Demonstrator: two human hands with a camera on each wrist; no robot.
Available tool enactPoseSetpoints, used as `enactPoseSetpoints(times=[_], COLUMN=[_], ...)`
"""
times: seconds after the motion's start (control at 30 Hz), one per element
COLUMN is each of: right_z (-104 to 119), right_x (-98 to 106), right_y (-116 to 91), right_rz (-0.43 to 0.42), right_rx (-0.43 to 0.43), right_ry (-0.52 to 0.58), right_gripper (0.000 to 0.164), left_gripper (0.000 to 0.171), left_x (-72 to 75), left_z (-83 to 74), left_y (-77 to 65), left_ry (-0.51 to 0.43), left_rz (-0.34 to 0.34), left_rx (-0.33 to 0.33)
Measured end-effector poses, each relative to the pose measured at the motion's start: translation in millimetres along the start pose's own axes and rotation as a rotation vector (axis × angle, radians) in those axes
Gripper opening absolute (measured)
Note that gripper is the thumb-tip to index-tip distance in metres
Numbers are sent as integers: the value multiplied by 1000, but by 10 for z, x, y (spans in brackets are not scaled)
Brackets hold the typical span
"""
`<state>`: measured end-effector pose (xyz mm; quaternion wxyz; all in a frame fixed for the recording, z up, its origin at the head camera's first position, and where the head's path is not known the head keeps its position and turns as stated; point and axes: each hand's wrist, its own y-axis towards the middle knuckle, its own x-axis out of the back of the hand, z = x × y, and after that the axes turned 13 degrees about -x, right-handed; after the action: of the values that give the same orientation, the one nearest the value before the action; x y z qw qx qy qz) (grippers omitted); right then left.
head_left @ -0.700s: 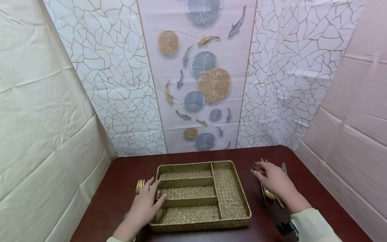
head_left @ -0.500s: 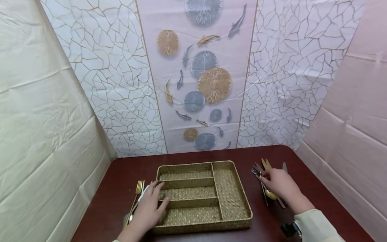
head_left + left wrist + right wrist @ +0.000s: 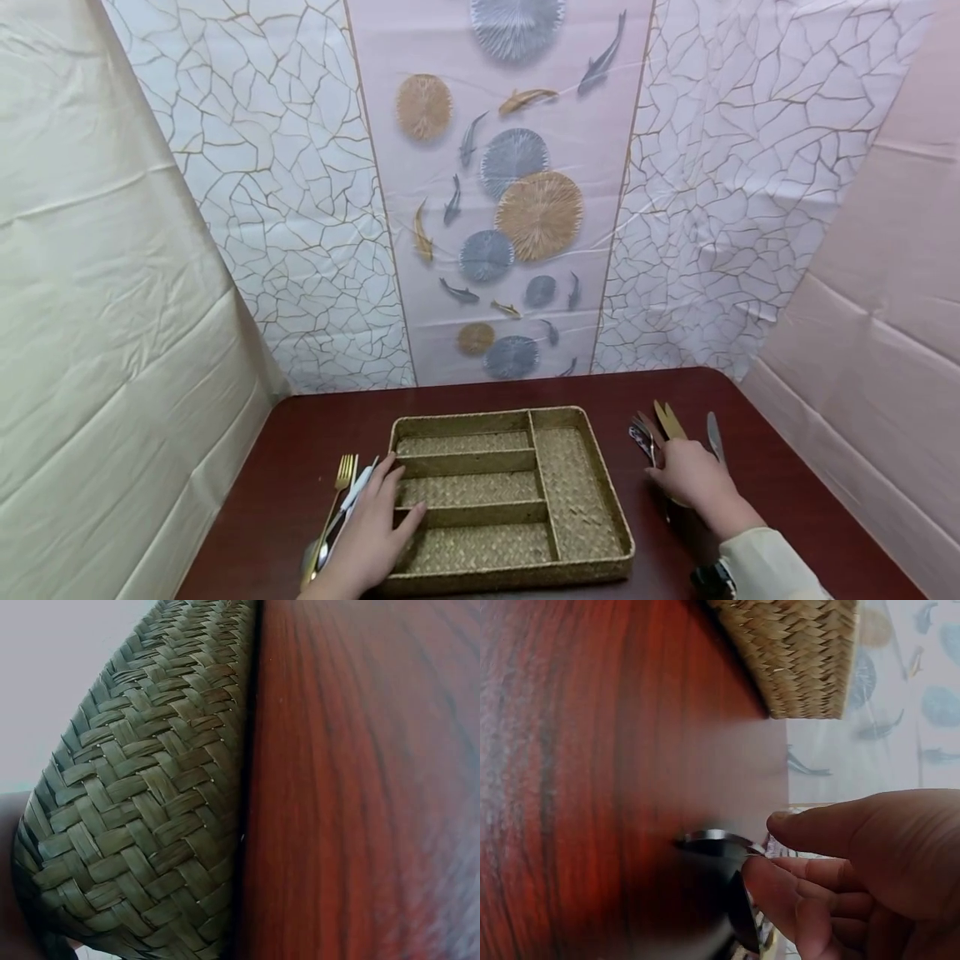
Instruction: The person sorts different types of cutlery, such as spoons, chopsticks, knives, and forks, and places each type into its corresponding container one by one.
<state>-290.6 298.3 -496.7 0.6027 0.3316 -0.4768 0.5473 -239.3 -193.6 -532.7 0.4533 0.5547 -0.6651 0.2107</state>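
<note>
A woven tray [image 3: 517, 573] with several compartments sits on the table. My left hand [image 3: 367, 525] rests on its left rim, fingers extended and thumb over the inside; in the left wrist view the woven outer wall [image 3: 142, 817] fills the middle. Right of the tray, my right hand [image 3: 693, 479] reaches down into a cluster of cutlery, covering its middle. In the right wrist view, a silver handle [image 3: 716, 836] runs up between thumb and index fingertip; I cannot tell whether they pinch it. Silver ends [image 3: 641, 435] and gold blade-like ends [image 3: 670, 419] stick out beyond the fingers.
A silver knife [image 3: 715, 437] lies to the right of the right hand. Left of the tray lie a gold fork [image 3: 343, 472], a white-handled piece [image 3: 357, 487] and a silver spoon [image 3: 322, 554]. A patterned cloth [image 3: 491, 200] hangs behind the dark red table [image 3: 337, 408].
My right hand has moved down and toward me, from the silver ends to lower on the cutlery. My left hand has slid slightly right, showing more of the left cutlery.
</note>
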Motion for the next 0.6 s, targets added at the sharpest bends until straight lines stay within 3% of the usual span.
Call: enactPoseSetpoints(times=[0.33, 0.6], right_z=[-63, -66], right_x=[-21, -66], right_y=[19, 47], right_rz=[48, 46], right_rx=[-58, -58], right_ry=[11, 17], right_gripper=[39, 37], left_gripper=[75, 78], left_x=[23, 12], left_z=[-58, -44], left_y=[13, -37], left_ry=[17, 16], left_rz=[-36, -29], left_rx=[-39, -11])
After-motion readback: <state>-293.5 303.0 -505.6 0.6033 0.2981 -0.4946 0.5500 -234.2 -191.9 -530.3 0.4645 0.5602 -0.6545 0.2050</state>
